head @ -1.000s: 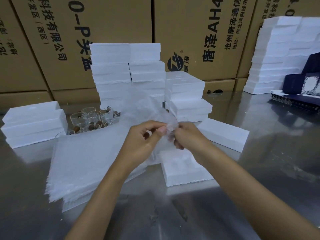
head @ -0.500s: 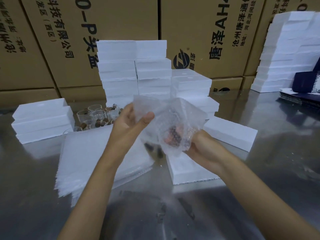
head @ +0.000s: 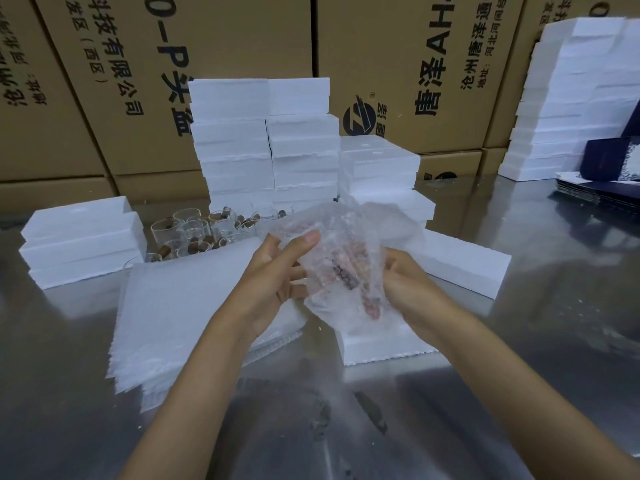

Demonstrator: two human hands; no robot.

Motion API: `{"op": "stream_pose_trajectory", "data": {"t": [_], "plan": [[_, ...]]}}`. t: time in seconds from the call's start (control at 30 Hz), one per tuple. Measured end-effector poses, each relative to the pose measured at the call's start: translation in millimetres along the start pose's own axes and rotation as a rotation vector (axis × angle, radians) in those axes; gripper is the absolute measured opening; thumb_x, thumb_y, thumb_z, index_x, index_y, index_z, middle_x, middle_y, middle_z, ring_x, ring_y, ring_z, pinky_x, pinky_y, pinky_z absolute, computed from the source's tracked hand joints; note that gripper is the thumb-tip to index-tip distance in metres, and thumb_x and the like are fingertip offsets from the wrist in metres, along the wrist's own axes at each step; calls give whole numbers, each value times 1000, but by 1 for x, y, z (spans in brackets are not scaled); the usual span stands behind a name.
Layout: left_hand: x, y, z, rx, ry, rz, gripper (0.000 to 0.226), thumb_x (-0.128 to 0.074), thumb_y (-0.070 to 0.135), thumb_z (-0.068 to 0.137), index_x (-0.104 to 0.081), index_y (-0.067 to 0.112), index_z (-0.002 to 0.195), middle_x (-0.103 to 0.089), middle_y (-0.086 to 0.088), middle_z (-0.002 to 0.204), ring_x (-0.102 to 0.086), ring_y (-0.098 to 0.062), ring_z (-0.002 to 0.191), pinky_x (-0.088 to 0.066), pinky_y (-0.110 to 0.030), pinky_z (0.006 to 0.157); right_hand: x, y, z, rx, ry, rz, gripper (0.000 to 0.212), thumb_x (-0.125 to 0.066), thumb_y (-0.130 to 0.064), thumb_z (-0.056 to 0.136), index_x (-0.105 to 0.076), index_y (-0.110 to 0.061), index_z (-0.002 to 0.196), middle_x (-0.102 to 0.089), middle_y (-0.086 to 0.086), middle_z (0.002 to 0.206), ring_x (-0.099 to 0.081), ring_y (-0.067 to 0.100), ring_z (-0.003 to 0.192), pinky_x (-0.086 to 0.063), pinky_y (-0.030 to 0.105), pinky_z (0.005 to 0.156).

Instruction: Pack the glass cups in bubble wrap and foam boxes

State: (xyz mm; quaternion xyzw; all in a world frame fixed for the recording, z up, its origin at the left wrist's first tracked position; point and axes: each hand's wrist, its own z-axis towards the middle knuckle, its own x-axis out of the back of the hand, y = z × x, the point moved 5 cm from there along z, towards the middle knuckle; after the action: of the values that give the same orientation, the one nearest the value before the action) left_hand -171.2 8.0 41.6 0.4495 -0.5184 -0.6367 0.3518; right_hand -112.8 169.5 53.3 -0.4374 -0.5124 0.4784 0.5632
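Wrapping is the step in hand, seen in the one head view: a glass cup, dim and with dark brownish items showing inside it, sits bundled in a bubble wrap sheet [head: 341, 271] held up in the air just above the open foam box [head: 381, 342]. The left hand [head: 273, 282] has its thumb laid over the top of the sheet and its fingers curled against the near side, holding the wrap; the right hand [head: 407, 284] cups the bundle from the other side, fingers curled behind it and mostly hidden by the plastic. To do this well, I judge the loose upper flap should be folded down and tucked snugly so no bare glass shows, with the right hand bearing the weight from beneath and the pressure kept light, since the film is slippery and the cup could slide out of an open end. The bundle would then go down into the foam box directly below. Left of that box lies a stack of bubble wrap sheets [head: 180, 317], its edges fanned. Behind the stack stands a cluster of unwrapped glass cups [head: 194, 233], some holding brown corks or similar. Left of the cups are low foam boxes [head: 83, 244]; behind them rise tall foam box stacks [head: 266, 140], and a single foam lid or box [head: 464, 265] lies right of the hands. All rest on a reflective steel table [head: 519, 393]. Printed cardboard cartons [head: 398, 64] wall the back, and dark blue gift boxes [head: 609, 164] sit far right beside another foam stack [head: 568, 98].
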Motion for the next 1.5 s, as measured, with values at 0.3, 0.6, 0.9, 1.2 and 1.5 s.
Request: {"op": "stream_pose_trajectory", "data": {"t": [0.3, 0.6, 0.9, 1.2, 1.5], "plan": [[5, 7, 2, -65, 8, -448, 37, -71, 38, 86, -68, 23, 119, -73, -3, 113, -71, -15, 85, -60, -28, 63, 39, -1, -29, 208, 501, 53, 42, -67, -29, 85, -54, -31, 124, -61, -15, 120, -59, 0, 106, -46, 18, 81], [-13, -2, 2, -55, -27, -443, 41, -63, 35, 94, -62, 14, 129, -70, -10, 120, -69, -27, 100, -57, -41, 80, -12, 6, -14, 73, -73, 75, 79, -59, -93, 53, -55, -54, 123, -64, -30, 121, -60, -9, 111, -47, 21, 90], [-18, -5, 3, -50, -61, -580, 13, -75, 25, 85, -82, 20, 95, -74, -9, 112, -72, -24, 98, -59, -34, 79, -2, 9, -7, 68, 242, 257, 32, -70, -54, 83, -69, -35, 108, -75, -13, 104, -71, 11, 97, -59, 29, 80], [-18, -9, -2, 85, -126, -418, 85, -84, 18, 69, -44, 8, 144, -60, -14, 132, -56, -37, 109, -57, -52, 85, 35, -5, 11, 26, 417, 334, 16, -65, -25, 94, -72, -12, 101, -76, -2, 93, -72, 17, 89, -55, 32, 80], [-40, -12, -14, -30, -290, 213, 63, -78, 15, 77, -49, 28, 132, -74, 12, 111, -68, -3, 106, -52, -25, 92, 42, -20, 7, 80, 408, -423, 21, -58, -9, 77, -52, -15, 58, -58, -3, 52, -52, 21, 54, -42, 28, 56]]}}
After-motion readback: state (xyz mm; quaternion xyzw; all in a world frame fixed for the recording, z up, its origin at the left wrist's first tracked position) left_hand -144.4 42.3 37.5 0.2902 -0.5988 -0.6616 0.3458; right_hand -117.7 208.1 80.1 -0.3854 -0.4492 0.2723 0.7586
